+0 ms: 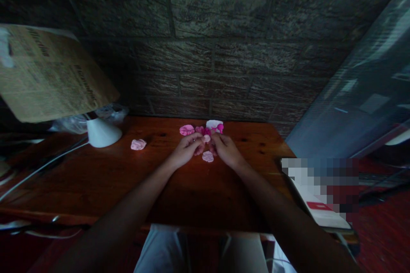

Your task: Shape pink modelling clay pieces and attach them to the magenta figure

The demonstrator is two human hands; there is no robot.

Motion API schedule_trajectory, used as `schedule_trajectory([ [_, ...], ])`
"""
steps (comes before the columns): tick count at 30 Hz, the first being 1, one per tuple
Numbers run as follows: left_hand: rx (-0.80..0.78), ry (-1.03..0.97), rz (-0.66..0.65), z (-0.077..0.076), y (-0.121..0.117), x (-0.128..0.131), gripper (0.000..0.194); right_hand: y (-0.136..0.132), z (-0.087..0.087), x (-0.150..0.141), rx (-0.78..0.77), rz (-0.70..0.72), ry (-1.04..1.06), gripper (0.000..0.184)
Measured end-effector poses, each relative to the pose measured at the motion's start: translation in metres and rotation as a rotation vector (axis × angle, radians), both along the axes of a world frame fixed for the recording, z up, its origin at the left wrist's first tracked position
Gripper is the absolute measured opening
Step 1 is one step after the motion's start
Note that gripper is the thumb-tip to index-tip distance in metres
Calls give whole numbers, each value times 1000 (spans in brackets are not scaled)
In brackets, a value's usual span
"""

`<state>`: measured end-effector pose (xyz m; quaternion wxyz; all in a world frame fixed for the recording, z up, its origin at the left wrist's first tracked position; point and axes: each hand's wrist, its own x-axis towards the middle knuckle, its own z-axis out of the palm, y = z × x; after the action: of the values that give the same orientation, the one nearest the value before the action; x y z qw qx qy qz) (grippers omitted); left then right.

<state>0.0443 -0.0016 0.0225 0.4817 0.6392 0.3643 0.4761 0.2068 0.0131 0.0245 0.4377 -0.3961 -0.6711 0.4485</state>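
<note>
A: Where are the hands?
B: Over the far half of the wooden table [105, 179], fingertips nearly meeting. Left hand [187, 150]: fingers curled in, nearly closed, tips on a small pale pink piece [206, 138]. Right hand [225, 148]: same, curled in, on the other side of that piece.
A: Piece clear of the table?
B: Can't tell. It sits between the fingertips; the fingers hide part of it.
A: What's around it?
B: Flat bright pink piece [187, 130] just beyond the left hand. Dark pink pieces [206, 131] right behind the fingertips. White piece [214, 124] behind those, with a magenta piece [220, 128] at its right side. Pale pink lump [208, 156] on the near side, between the hands.
A: Further out?
B: Second, light pink lump [138, 144] well to the left, near the lamp base [103, 133]. Lamp upright, printed paper shade [54, 74], clear plastic [112, 113] behind the base, white cable [45, 168] running off left.
A: Backdrop?
B: Dark block wall [221, 57] behind the table. Person's light trousers [166, 247] below the near edge.
</note>
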Motion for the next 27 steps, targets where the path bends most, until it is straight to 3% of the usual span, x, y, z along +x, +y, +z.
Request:
schedule_trajectory([
  [7,-44,-77,10,-3,2,0,30,0,2,3,72,2,-13,62],
  [14,-75,-130,49,-5,3,-1,39,0,-1,4,91,31,-22,55],
  [19,-90,-27,-55,-3,2,-1,39,0,-1,3,125,4,-6,53],
  [27,146,176,-39,3,0,-4,31,5,0,1,37,52,68,51],
])
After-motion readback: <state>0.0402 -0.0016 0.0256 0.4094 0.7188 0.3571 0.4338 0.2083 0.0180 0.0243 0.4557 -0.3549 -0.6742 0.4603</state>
